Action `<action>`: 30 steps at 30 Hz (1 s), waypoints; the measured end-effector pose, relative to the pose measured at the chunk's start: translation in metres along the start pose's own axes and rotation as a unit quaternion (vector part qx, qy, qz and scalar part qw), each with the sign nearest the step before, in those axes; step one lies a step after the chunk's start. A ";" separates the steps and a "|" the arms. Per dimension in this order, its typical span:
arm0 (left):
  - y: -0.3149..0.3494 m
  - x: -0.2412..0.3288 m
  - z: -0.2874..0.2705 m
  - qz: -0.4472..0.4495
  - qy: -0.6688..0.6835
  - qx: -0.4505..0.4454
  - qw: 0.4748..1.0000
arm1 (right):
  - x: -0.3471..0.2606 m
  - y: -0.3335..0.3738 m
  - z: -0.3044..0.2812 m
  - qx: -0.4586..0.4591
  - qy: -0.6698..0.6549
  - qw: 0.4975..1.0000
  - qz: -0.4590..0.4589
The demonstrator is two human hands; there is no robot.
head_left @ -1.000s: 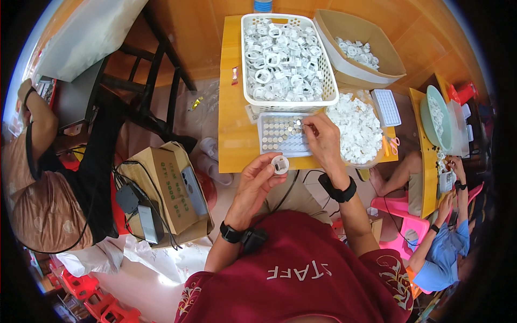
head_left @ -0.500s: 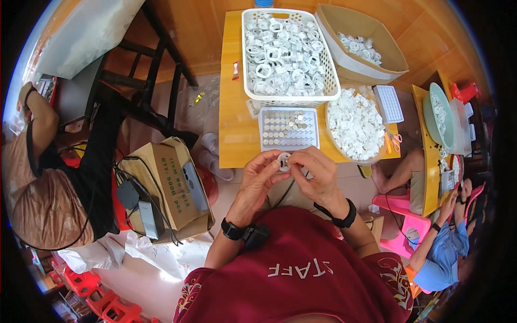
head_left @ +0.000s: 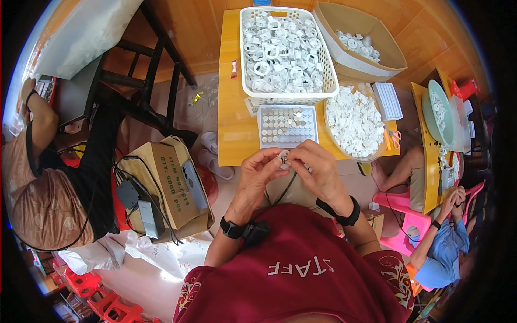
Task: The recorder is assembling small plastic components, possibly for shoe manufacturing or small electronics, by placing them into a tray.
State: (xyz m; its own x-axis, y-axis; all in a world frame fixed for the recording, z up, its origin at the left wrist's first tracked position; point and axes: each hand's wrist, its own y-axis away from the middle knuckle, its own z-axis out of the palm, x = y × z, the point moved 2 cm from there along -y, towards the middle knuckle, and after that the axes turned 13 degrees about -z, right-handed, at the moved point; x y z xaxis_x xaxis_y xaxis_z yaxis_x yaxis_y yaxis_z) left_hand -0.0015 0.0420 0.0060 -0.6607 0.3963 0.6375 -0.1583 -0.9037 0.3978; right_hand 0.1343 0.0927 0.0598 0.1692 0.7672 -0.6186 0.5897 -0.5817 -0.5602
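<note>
Between my two hands, just off the table's front edge, is a small round white plastic part (head_left: 283, 156). The fingers and thumb of my left hand (head_left: 257, 171) pinch it from the left. My right hand (head_left: 319, 171) has its thumb and forefinger closed at the part's right side; whether a smaller piece sits in that pinch is hidden. Beyond the fingertips lies a white pocketed tray (head_left: 308, 137), partly filled with round silver discs like button cells. Behind it a white plastic basket (head_left: 291, 98) is heaped with clear and white ring-shaped pieces.
On the wooden table (head_left: 231, 118) also stand a round tub (head_left: 358, 158) of small white pieces, a second pocketed tray (head_left: 388, 101), pink-handled scissors (head_left: 396, 139) and a cardboard box (head_left: 371, 67). Left are an open carton (head_left: 167, 177) and a seated person (head_left: 48, 188); another person (head_left: 441, 258) sits right.
The white part has turned between my fingers, so its round face shows less squarely. Both hands stay nearly in place, and the whole view has shifted slightly.
</note>
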 end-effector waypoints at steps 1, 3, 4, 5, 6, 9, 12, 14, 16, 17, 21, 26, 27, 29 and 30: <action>0.000 0.000 -0.001 0.000 0.000 0.000 1.000 | -0.001 -0.001 0.001 0.000 0.000 1.000 0.000; 0.000 -0.001 -0.002 0.008 -0.019 -0.010 1.000 | -0.004 -0.003 0.002 -0.011 0.048 0.998 -0.038; 0.000 -0.002 -0.002 0.007 -0.020 -0.010 1.000 | -0.004 -0.004 0.001 -0.011 0.049 0.998 -0.038; 0.001 -0.003 -0.003 0.001 -0.026 -0.002 1.000 | -0.003 -0.005 0.000 -0.034 0.054 0.997 -0.049; 0.001 -0.003 -0.003 -0.006 -0.034 0.004 0.999 | -0.003 -0.005 -0.001 -0.056 0.061 0.995 -0.059; 0.002 -0.005 -0.004 -0.013 -0.036 0.000 0.999 | 0.006 -0.001 -0.002 -0.066 -0.077 0.993 0.067; 0.002 -0.002 -0.001 -0.018 -0.059 -0.011 0.998 | 0.015 0.007 0.000 -0.025 -0.215 0.947 0.236; 0.002 -0.005 -0.001 -0.018 -0.046 -0.012 0.999 | 0.020 0.004 -0.004 -0.006 -0.248 0.935 0.255; 0.003 -0.008 -0.001 -0.020 -0.034 -0.016 0.999 | 0.032 0.001 -0.009 0.014 -0.279 0.920 0.276; 0.003 -0.007 -0.003 -0.014 -0.020 -0.007 1.000 | 0.043 0.000 -0.013 0.067 -0.169 0.956 0.231; 0.003 -0.006 -0.002 -0.015 -0.003 -0.010 1.000 | 0.063 -0.009 -0.016 0.088 0.058 0.980 0.169; 0.002 -0.006 -0.005 -0.011 0.004 -0.005 1.000 | 0.070 -0.006 -0.004 0.048 0.144 0.979 0.132; 0.003 -0.006 -0.006 -0.012 0.005 0.001 1.000 | 0.069 -0.007 -0.004 0.047 0.143 0.980 0.126; 0.003 -0.006 -0.007 -0.013 0.011 0.001 1.000 | 0.068 -0.006 -0.002 0.046 0.142 0.981 0.121; 0.003 -0.005 -0.007 -0.012 0.017 0.000 1.000 | 0.068 -0.006 -0.001 0.046 0.127 0.985 0.106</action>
State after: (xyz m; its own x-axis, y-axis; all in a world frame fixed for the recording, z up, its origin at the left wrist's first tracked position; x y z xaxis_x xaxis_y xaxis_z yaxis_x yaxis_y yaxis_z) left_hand -0.0038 0.0359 -0.0009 -0.6814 0.4127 0.6045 -0.1749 -0.8937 0.4131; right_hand 0.1429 0.1488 0.0221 0.4790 0.6621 -0.5763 0.4473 -0.7490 -0.4888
